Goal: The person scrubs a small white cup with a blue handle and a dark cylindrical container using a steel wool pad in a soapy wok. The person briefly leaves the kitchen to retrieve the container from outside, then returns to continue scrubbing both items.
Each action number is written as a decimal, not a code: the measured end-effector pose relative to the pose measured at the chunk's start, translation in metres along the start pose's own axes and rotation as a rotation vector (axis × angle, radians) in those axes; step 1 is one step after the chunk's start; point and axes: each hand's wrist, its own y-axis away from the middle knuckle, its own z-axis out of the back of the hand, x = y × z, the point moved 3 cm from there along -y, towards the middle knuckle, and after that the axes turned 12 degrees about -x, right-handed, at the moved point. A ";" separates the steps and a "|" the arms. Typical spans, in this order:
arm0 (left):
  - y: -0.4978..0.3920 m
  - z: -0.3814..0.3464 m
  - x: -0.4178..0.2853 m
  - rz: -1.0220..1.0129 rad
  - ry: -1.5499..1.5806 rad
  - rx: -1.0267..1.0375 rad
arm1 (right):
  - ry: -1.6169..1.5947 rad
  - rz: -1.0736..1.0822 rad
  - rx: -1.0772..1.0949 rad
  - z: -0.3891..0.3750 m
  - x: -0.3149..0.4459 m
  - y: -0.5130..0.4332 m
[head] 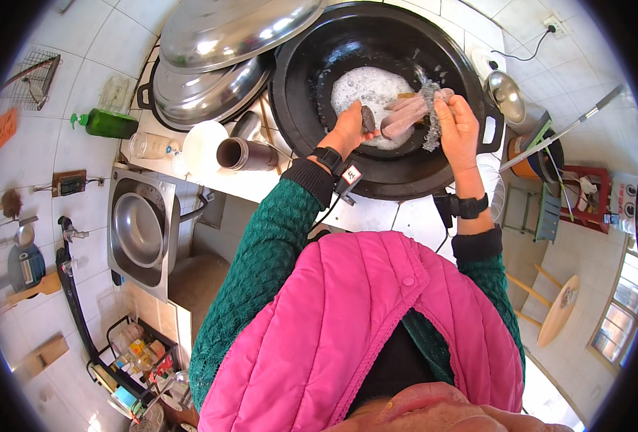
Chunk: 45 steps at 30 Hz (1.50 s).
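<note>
A big black wok (308,167) stands on the white-tiled counter, with white soapy foam (370,81) in its bottom. My left hand (346,129) is over the foam, gripping a small dark oval object (368,119) whose kind I cannot make out. Held up at the wok's right side, my right hand (457,127) pinches a wet pinkish cloth (408,116) together with a grey mesh scrubber (432,121). The scrubber hangs down past the fingers. Partly hidden behind the cloth is a yellow-brown piece (420,120).
Two large metal lids (238,32) (205,92) are left of the wok. A dark open cup (246,154), a white bowl (204,146), a glass jar (154,146) and a green pump bottle (108,124) line the counter's left. A metal sink (170,243) lies beyond; a metal-handled pole (561,129) leans right.
</note>
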 end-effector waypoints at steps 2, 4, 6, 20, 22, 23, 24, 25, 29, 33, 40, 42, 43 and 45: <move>-0.003 -0.003 0.000 0.110 0.106 0.034 | -0.006 -0.026 -0.030 0.015 0.008 0.002; -0.003 -0.006 0.000 0.186 0.167 0.063 | 0.027 -0.026 -0.080 0.031 0.016 0.005; 0.000 -0.011 0.000 0.130 0.064 0.085 | -0.007 -0.048 -0.118 0.047 0.027 0.009; 0.108 -0.117 0.146 -1.379 -0.970 1.187 | 0.064 -0.138 -0.343 0.112 0.078 0.020; 0.103 -0.121 0.164 -1.436 -0.951 1.234 | 0.126 -0.133 -0.338 0.110 0.081 0.025; 0.100 -0.120 0.172 -1.414 -0.985 1.246 | 0.133 -0.102 -0.294 0.108 0.082 0.027; 0.099 -0.120 0.177 -1.474 -1.023 1.245 | 0.150 -0.146 -0.284 0.107 0.080 0.029; 0.099 -0.118 0.180 -1.604 -1.094 1.185 | 0.100 -0.146 -0.270 0.104 0.079 0.030; 0.104 -0.110 0.160 -1.516 -1.220 1.045 | 0.045 -0.191 -0.200 0.094 0.072 0.030; 0.124 -0.066 0.095 -1.421 -1.017 0.672 | 0.035 -0.184 -0.153 0.079 0.077 0.028; 0.189 0.164 0.024 -1.226 -0.620 -0.609 | -0.085 -0.137 -0.063 0.041 0.090 0.020; 0.204 0.208 0.019 -1.152 -0.698 -0.895 | -0.152 -0.136 -0.051 0.028 0.090 0.019; 0.206 0.221 0.018 -1.156 -0.729 -0.969 | -0.158 -0.142 -0.041 0.022 0.090 0.019; 0.195 0.231 0.010 -1.236 -0.630 -0.914 | -0.211 -0.136 0.019 0.009 0.093 0.021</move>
